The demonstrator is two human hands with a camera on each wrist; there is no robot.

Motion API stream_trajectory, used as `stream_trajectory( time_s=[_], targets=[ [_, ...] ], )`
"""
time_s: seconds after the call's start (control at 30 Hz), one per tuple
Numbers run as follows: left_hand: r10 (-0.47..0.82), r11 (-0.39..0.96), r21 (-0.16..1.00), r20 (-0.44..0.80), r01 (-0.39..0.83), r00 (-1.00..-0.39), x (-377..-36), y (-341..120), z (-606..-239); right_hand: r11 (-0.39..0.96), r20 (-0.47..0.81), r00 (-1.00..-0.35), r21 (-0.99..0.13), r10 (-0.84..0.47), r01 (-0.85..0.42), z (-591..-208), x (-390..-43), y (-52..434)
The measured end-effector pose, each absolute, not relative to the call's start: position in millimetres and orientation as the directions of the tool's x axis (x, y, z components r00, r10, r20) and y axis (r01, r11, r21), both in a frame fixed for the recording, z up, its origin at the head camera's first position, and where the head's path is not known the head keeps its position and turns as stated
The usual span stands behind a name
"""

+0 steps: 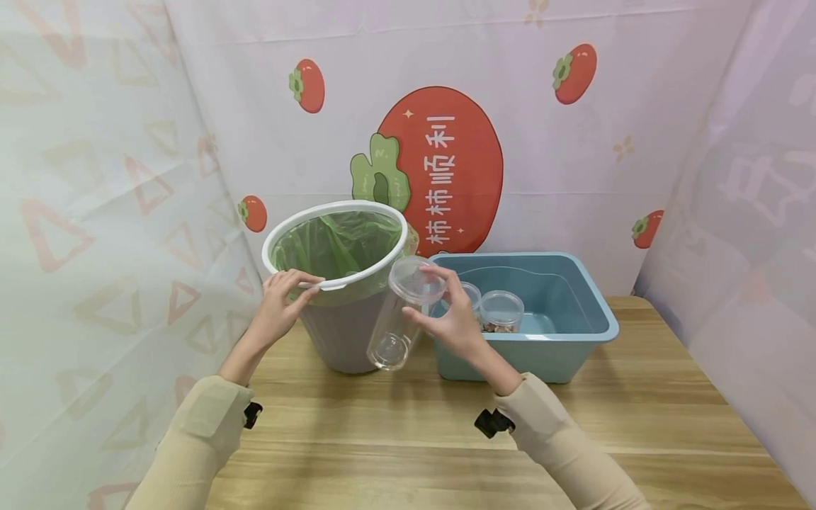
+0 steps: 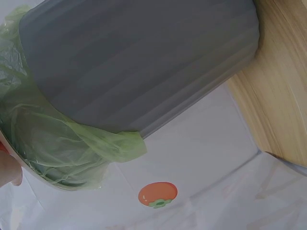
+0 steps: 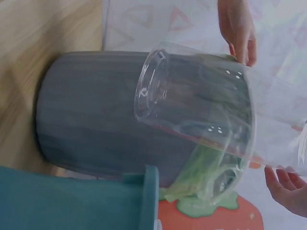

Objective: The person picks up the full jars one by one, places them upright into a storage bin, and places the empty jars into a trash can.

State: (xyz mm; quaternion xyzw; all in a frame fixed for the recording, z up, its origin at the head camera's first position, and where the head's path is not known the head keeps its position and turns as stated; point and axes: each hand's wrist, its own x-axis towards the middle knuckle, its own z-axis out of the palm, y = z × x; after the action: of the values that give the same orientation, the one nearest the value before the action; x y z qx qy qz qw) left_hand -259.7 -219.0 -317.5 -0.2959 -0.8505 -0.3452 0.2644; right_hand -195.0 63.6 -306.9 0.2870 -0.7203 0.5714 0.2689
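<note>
A grey trash can (image 1: 341,336) with a white rim ring and a green liner bag (image 1: 325,244) stands on the table. My left hand (image 1: 282,303) pinches the near left part of its rim, thumb and fingers against the ring. In the left wrist view the bag (image 2: 53,129) hangs folded over the can's outside. Gripped near its top by my right hand (image 1: 455,319) is a tall clear plastic jar (image 1: 395,329), tilted in front of the can. No contents show through its walls. The right wrist view has the jar (image 3: 192,100) overlapping the can (image 3: 105,115).
To the right of the can is a blue plastic basin (image 1: 529,358). Inside it sit clear lidded containers, one (image 1: 501,312) with brown bits in it. Everything rests on a wooden table (image 1: 357,439), with printed cloth (image 1: 529,177) walling the back and sides.
</note>
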Motion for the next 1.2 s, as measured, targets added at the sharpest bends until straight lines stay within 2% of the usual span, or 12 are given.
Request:
stream_trajectory(
  time_s=[0.17, 0.4, 0.6, 1.0, 1.2],
  targets=[
    [0.319, 0.589, 0.429, 0.654, 0.684, -0.686, -260, -219, -318, 0.151, 0.692, -0.718, -0.703, -0.080, -0.695, -298, -199, 75],
    [0.316, 0.580, 0.429, 0.665, 0.693, -0.677, -260, -218, -318, 0.084, 0.732, -0.681, -0.677, -0.037, -0.732, -297, -218, 90],
    [0.316, 0.578, 0.431, 0.665, 0.693, -0.677, -261, -218, -318, 0.045, 0.731, -0.682, -0.681, -0.029, -0.731, -295, -229, 100],
    [0.311, 0.581, 0.437, 0.660, 0.687, -0.683, -261, -217, -317, -0.022, 0.688, -0.726, -0.725, 0.022, -0.688, -274, -237, 109],
    [0.309, 0.578, 0.439, 0.663, 0.688, -0.682, -261, -218, -318, -0.050, 0.663, -0.740, -0.740, 0.116, -0.671, -264, -240, 112]
  ],
)
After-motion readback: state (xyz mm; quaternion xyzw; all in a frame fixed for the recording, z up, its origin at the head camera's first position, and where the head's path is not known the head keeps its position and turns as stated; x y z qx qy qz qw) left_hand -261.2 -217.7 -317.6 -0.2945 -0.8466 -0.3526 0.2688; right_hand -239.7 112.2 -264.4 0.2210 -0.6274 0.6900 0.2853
